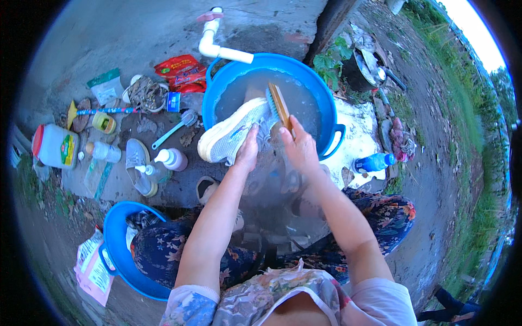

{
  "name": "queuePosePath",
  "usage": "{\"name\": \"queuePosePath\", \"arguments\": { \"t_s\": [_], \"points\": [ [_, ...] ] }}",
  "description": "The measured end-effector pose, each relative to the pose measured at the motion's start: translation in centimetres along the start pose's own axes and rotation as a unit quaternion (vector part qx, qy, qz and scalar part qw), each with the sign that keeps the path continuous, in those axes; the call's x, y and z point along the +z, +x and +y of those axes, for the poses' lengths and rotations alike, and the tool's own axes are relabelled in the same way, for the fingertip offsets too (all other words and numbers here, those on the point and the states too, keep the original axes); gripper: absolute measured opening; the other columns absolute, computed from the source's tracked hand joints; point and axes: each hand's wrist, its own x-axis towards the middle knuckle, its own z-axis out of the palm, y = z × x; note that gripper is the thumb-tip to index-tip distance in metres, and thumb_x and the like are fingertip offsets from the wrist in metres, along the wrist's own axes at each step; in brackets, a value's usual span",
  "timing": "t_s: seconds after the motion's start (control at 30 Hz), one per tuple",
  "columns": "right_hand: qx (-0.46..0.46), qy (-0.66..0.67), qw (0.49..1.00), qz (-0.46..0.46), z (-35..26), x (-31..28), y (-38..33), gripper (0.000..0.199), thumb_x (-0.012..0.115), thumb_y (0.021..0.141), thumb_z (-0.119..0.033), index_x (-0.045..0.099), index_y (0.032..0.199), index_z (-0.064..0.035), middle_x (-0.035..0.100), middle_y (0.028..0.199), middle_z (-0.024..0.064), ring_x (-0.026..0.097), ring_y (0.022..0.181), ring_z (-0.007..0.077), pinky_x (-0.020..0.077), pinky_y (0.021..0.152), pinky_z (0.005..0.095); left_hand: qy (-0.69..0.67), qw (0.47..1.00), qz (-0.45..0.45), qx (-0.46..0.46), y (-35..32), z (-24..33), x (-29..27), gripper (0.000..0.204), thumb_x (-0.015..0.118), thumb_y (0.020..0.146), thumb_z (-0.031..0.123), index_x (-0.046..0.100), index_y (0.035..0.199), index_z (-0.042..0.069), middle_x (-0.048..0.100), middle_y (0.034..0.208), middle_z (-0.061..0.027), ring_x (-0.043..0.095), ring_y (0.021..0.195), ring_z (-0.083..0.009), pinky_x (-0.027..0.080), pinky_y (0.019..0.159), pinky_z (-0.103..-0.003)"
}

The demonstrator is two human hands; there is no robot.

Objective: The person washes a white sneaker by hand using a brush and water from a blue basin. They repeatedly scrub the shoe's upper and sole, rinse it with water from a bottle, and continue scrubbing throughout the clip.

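Note:
A light grey mesh sneaker (232,130) with a cream sole is in my left hand (248,148), tilted over the near edge of a big blue tub (328,103) of cloudy water. My right hand (299,145) grips a wooden scrub brush (279,106) by its near end. The brush's bluish bristles face left and touch the sneaker, near its opening. My fingers under the shoe are partly hidden. On the ground to the left, a second grey sneaker (138,165) lies beside a white pump bottle (173,159).
A white pipe (225,53) juts over the tub's far rim. Left stand a turquoise-handled brush (173,130), a red bag (182,73) and a white jug (56,146). Another blue tub (111,228) is by my left knee; a blue bottle (374,162) lies at right.

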Motion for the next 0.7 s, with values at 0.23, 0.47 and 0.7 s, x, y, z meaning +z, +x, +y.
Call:
{"name": "queuePosePath", "arguments": {
  "t_s": [0.23, 0.47, 0.7],
  "points": [
    [0.21, 0.229, 0.95, -0.043, 0.9, 1.3, 3.2, 0.047, 0.049, 0.092, -0.034, 0.05, 0.127, -0.0033, 0.058, 0.082, 0.0156, 0.056, 0.067, 0.0266, 0.0438, 0.058, 0.0359, -0.032, 0.999, -0.017, -0.037, -1.1, 2.3, 1.2, 0.044, 0.043, 0.097, 0.024, 0.039, 0.134, 0.0, 0.049, 0.131, -0.0108, 0.046, 0.121, -0.0208, 0.033, 0.105, -0.035],
    [0.297, 0.351, 0.883, -0.092, 1.2, -1.1, 2.2, 0.049, 0.052, 0.092, -0.034, 0.048, 0.131, -0.0049, 0.048, 0.067, 0.0014, 0.043, 0.048, 0.0091, 0.0355, 0.039, 0.026, -0.004, 0.999, -0.027, -0.027, -0.9, 1.5, 1.0, 0.043, 0.041, 0.098, 0.023, 0.039, 0.134, 0.001, 0.047, 0.133, -0.0116, 0.047, 0.12, -0.0214, 0.033, 0.104, -0.037],
    [-0.037, 0.038, 0.998, 0.025, -0.1, 1.2, -2.5, 0.052, 0.054, 0.088, -0.033, 0.047, 0.127, 0.0003, 0.062, 0.091, 0.0303, 0.062, 0.086, 0.0441, 0.0498, 0.078, 0.0485, -0.046, 0.997, 0.004, -0.06, -0.9, 2.0, 0.6, 0.039, 0.042, 0.097, 0.026, 0.048, 0.126, 0.002, 0.056, 0.124, -0.009, 0.053, 0.112, -0.0196, 0.037, 0.101, -0.035]
  ]
}}
